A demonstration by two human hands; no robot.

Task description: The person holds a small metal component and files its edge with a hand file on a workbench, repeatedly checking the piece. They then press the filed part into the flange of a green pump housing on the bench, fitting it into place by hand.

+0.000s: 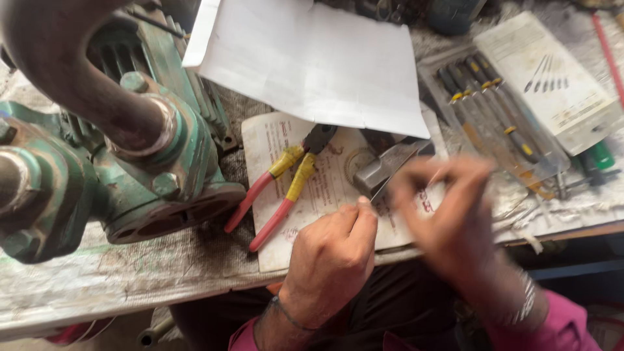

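The left hand [331, 257] is curled into a loose fist at the tabletop [130, 273] edge, its grip pinched on a thin metal rod [383, 185] that slants up toward the hammer [383, 166]. The right hand [448, 214] is blurred just beside it, fingers drawn together near the rod's top; whether they clamp it I cannot tell. Red-and-yellow pliers [279, 188] lie on printed paper [325, 195] beside a green pump [130, 143].

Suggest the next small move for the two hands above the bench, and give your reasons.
Probably steady the right hand: it is blurred with motion, pinched fingertips near the thin metal piece at the left hand's fingertips. What the right hand pinches cannot be made out.
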